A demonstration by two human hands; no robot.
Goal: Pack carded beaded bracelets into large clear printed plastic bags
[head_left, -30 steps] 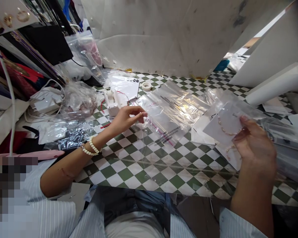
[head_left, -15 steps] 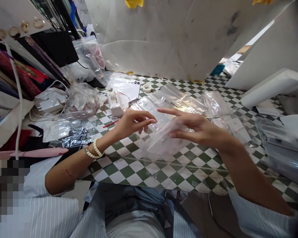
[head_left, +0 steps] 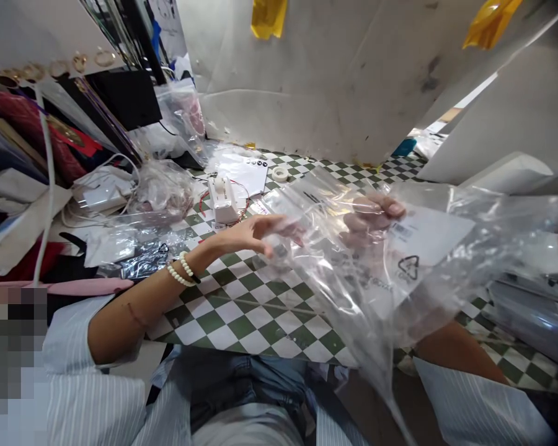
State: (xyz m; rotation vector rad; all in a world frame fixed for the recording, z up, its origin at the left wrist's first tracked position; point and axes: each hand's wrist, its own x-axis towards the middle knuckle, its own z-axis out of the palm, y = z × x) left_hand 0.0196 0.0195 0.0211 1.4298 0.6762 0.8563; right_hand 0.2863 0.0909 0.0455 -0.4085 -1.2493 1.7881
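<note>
Above the checkered tabletop [head_left: 255, 322], the right hand [head_left: 374, 214] pinches a crinkly clear bag [head_left: 335, 279], the left hand [head_left: 265, 235] curled against it.

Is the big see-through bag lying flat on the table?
No, the bag hangs crumpled above the checkered table, lifted by the left hand and right hand.

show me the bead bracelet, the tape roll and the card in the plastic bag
bead bracelet [head_left: 186, 266], head view, on the beads of its upper strand
roll of tape [head_left: 280, 174], head view, on the top face of the roll
white card [head_left: 428, 248], head view, on its face, seen through the clear plastic bag [head_left: 353, 291]
</note>
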